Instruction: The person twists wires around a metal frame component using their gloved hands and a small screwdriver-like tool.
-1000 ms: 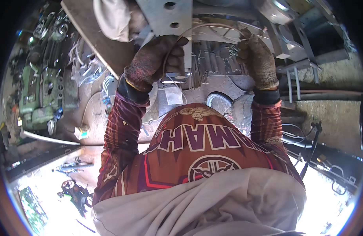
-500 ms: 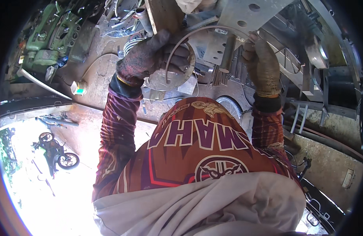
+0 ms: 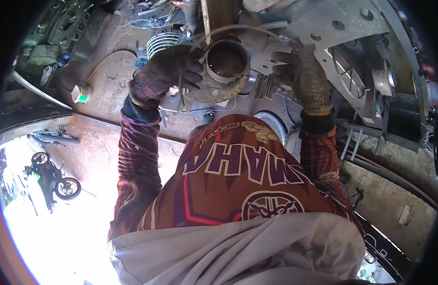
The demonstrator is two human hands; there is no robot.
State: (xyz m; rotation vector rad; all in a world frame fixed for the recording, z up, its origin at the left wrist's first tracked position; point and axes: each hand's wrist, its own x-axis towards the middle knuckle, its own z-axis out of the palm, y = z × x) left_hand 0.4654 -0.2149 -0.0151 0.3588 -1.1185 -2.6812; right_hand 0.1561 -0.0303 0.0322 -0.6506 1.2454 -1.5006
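A thin curved metal rod (image 3: 235, 27), blurred by motion, arches between my two gloved hands. My left hand (image 3: 169, 73), in a dark stained glove, has its fingers curled about the rod's left side, and the rod's free end hangs below them. At the other end, my right hand (image 3: 304, 78) pinches the rod near its tip, the remaining fingers reaching leftward. Below the arch, close to my left fingers, sits a short round metal pipe with a flat flange (image 3: 204, 92). Its opening faces up.
A perforated metal plate (image 3: 333, 28) lies at the far right, above a bundle of thin rods (image 3: 263, 87). Coiled wire (image 3: 163, 42) rests beyond my left hand. A small tin (image 3: 81, 94) and green machinery (image 3: 43, 54) are on the left; a motorbike (image 3: 52, 183) stands outside.
Both hands and the rod have shifted slightly left in the picture. The round pipe on the flange, hidden before behind my left hand, now shows. My view has moved too.
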